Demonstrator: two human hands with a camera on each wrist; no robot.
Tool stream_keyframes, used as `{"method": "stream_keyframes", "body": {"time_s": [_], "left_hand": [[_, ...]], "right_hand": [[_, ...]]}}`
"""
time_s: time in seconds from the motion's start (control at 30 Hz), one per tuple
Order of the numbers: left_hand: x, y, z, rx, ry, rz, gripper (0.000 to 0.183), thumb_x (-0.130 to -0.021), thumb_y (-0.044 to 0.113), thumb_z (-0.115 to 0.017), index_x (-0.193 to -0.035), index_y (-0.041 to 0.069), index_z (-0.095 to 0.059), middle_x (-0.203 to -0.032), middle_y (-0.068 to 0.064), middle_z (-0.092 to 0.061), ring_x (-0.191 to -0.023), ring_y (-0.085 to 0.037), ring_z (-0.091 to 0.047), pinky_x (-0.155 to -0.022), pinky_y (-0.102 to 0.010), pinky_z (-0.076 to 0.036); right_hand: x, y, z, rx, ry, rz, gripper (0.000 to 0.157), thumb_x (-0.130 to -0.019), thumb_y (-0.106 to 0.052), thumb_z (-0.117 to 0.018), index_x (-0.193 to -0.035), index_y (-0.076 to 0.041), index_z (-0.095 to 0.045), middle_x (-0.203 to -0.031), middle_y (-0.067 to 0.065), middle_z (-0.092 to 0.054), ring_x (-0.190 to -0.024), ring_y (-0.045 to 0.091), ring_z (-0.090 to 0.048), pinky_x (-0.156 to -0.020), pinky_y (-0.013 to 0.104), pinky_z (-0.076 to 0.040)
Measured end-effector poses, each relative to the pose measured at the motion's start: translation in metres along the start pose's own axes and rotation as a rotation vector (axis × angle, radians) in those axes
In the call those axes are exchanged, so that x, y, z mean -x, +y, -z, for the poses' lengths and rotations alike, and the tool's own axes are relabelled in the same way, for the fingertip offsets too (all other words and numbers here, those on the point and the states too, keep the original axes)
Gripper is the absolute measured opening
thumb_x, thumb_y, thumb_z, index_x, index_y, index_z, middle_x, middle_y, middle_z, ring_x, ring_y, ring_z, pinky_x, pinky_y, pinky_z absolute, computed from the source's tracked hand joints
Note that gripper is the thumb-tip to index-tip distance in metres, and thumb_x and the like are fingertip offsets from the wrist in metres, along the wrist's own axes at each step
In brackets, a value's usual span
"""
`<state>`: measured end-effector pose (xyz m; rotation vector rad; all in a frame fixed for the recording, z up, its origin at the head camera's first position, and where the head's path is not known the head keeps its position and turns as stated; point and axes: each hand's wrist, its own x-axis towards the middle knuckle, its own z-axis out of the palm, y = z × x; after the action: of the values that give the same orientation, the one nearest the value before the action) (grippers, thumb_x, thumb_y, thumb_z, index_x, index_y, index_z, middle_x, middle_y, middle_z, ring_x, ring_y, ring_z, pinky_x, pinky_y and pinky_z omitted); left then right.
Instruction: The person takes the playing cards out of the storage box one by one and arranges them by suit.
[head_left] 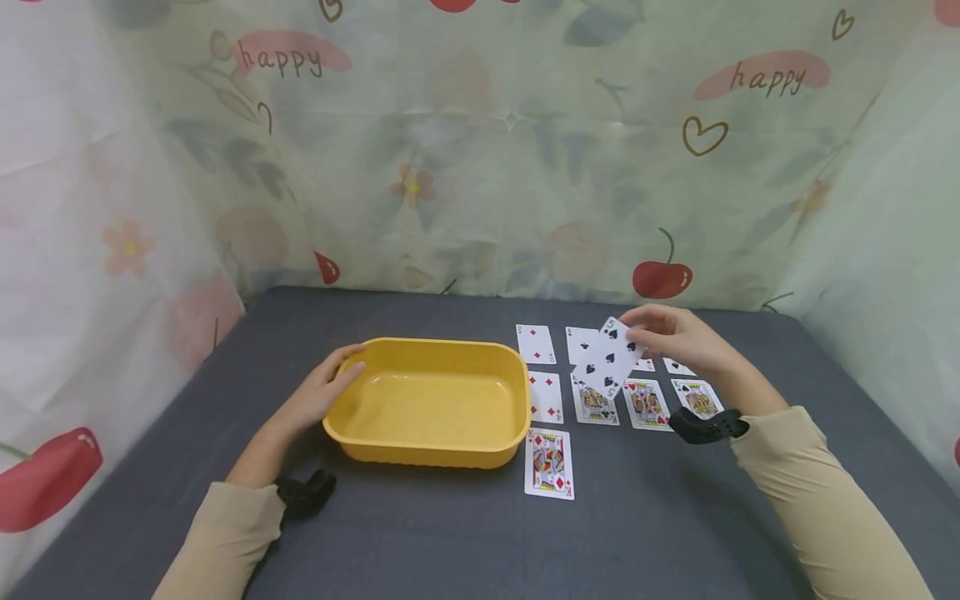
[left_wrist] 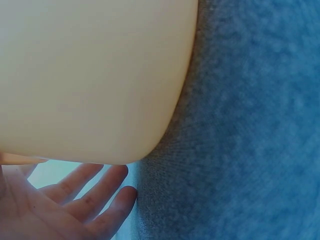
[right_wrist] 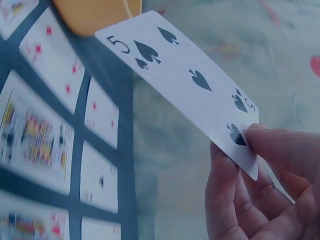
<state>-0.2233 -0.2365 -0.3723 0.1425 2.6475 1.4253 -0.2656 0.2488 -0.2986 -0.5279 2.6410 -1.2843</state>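
Observation:
My right hand [head_left: 678, 337] pinches a five of spades [head_left: 606, 360] by one corner, thumb on its face and fingers behind. The card is tilted in the air above the rows of cards, partly covering several of them. In the right wrist view its whole face [right_wrist: 200, 80] shows. At the left end of a yellow plastic basin [head_left: 435, 454], my left hand [head_left: 318, 387] holds the rim, thumb over the edge. The left wrist view shows the other fingers [left_wrist: 95, 192] fairly straight beside the outer wall.
Face-up playing cards lie in rows right of the basin: a two of diamonds [head_left: 536, 345], a four of diamonds [head_left: 545, 398], face cards including a heart one [head_left: 647, 404], and a diamond face card [head_left: 549, 464] nearest me. A dark cloth [head_left: 450, 533] covers the table; a printed curtain [head_left: 480, 167] hangs behind.

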Motion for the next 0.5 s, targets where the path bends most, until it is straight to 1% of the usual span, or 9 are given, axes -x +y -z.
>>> {"method": "stream_keyframes", "body": {"time_s": [0.07, 0.13, 0.23, 0.37, 0.43, 0.5], "left_hand": [[0.000, 0.000, 0.000, -0.003, 0.002, -0.006, 0.059, -0.098, 0.044, -0.039, -0.147, 0.012, -0.025, -0.153, -0.019, -0.020, -0.138, -0.038, -0.024, -0.112, -0.056, -0.023], [0.000, -0.001, 0.000, -0.008, -0.001, -0.015, 0.059, -0.099, 0.044, -0.038, -0.147, 0.012, -0.025, -0.153, -0.019, -0.020, -0.139, -0.038, -0.023, -0.111, -0.057, -0.022], [-0.001, -0.003, -0.001, -0.014, -0.004, -0.026, 0.059, -0.099, 0.044, -0.038, -0.147, 0.011, -0.025, -0.153, -0.020, -0.020, -0.139, -0.039, -0.022, -0.110, -0.057, -0.024], [-0.003, -0.005, -0.001, -0.013, -0.004, -0.040, 0.059, -0.099, 0.044, -0.038, -0.147, 0.011, -0.025, -0.153, -0.020, -0.020, -0.139, -0.040, -0.024, -0.109, -0.057, -0.026], [-0.002, -0.005, 0.000, -0.016, -0.003, -0.044, 0.060, -0.099, 0.044, -0.038, -0.147, 0.011, -0.025, -0.154, -0.020, -0.020, -0.139, -0.040, -0.024, -0.109, -0.057, -0.026], [-0.001, -0.006, 0.002, -0.020, 0.002, -0.040, 0.061, -0.098, 0.046, -0.038, -0.147, 0.012, -0.025, -0.154, -0.020, -0.019, -0.139, -0.040, -0.022, -0.109, -0.057, -0.025]], "right_hand": [[0.009, 0.012, 0.011, 0.026, 0.006, -0.028, 0.041, -0.093, -0.025, -0.057, -0.126, -0.001, -0.051, -0.097, -0.007, -0.061, -0.081, 0.003, -0.058, -0.073, 0.026, -0.051], [0.018, 0.023, 0.020, 0.043, -0.004, -0.055, 0.041, -0.093, -0.025, -0.057, -0.125, 0.000, -0.051, -0.094, -0.010, -0.061, -0.081, 0.003, -0.058, -0.072, 0.025, -0.051], [0.030, 0.038, 0.033, 0.075, -0.026, -0.113, 0.040, -0.093, -0.026, -0.057, -0.123, 0.000, -0.051, -0.092, -0.008, -0.060, -0.079, 0.005, -0.058, -0.072, 0.026, -0.051], [0.042, 0.056, 0.047, 0.117, -0.076, -0.179, 0.040, -0.092, -0.028, -0.057, -0.121, 0.000, -0.052, -0.093, -0.004, -0.060, -0.079, 0.007, -0.056, -0.073, 0.028, -0.049], [0.046, 0.065, 0.053, 0.142, -0.105, -0.203, 0.041, -0.092, -0.030, -0.058, -0.120, -0.001, -0.053, -0.095, -0.003, -0.060, -0.080, 0.006, -0.055, -0.074, 0.030, -0.049], [0.049, 0.075, 0.057, 0.144, -0.132, -0.222, 0.041, -0.092, -0.030, -0.058, -0.120, -0.001, -0.053, -0.097, -0.004, -0.061, -0.082, 0.004, -0.055, -0.075, 0.030, -0.049]]}}
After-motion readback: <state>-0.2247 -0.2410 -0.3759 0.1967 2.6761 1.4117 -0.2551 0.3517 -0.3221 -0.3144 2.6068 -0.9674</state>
